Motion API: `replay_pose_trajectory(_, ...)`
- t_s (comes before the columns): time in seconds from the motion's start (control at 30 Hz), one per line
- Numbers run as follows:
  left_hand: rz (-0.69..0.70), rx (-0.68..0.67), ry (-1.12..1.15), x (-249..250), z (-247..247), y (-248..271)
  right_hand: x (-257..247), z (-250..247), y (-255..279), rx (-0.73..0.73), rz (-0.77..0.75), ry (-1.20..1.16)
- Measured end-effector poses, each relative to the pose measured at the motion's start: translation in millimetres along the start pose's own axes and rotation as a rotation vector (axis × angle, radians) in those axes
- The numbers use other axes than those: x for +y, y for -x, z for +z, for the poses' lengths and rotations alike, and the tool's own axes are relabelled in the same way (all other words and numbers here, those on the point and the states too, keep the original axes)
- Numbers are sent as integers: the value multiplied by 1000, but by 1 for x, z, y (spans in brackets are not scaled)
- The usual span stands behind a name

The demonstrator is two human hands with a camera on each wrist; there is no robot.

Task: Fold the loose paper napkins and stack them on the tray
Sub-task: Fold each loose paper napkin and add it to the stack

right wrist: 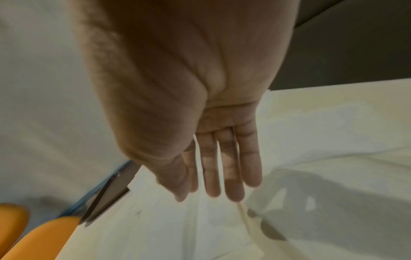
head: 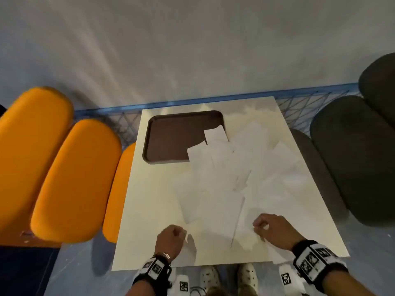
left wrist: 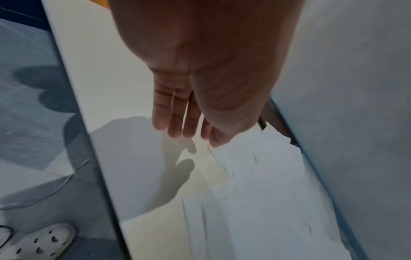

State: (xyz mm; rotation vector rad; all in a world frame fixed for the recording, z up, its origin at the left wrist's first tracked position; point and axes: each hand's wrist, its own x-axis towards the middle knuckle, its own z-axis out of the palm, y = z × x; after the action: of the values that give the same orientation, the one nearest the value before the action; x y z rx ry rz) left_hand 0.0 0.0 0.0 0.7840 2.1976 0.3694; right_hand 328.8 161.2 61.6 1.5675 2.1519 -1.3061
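Note:
A brown tray (head: 154, 137) lies at the far left of the cream table (head: 149, 199). Loose white napkins (head: 245, 167) spread over the table's middle and right. Two of them (head: 215, 135) overlap the tray's near right corner. My left hand (head: 171, 238) hovers at the near edge with straight fingers (left wrist: 175, 123) pointing down, thumb at the edge of a napkin (left wrist: 255, 158). My right hand (head: 271, 229) hangs over the near napkins (right wrist: 311, 140) with fingers (right wrist: 233, 176) straight and together, holding nothing. One napkin (head: 275, 255) lies under the right wrist at the table's edge.
Orange padded seats (head: 74, 178) stand left of the table, dark grey ones (head: 352, 157) to the right. A blue wire rail (head: 213, 99) runs behind the table against a grey wall. My shoes (head: 209, 276) show below the near edge.

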Motion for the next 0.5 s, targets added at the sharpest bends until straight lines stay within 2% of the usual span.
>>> replay_pose_trajectory(0.07,67,50,-6,18,0,-15,-11,7,-19,4,34,28)
replay_pose_trajectory(0.17,137,-13,-16,44,2,-26,-26,21,-46,38,105,-3)
replay_pose_trajectory(0.3,172,-147,5,57,23,-28,-35,34,-75,129,165,-118)
replay_pose_trajectory(0.5,153,-178,2,66,52,-23,-33,31,-106,193,204,-252)
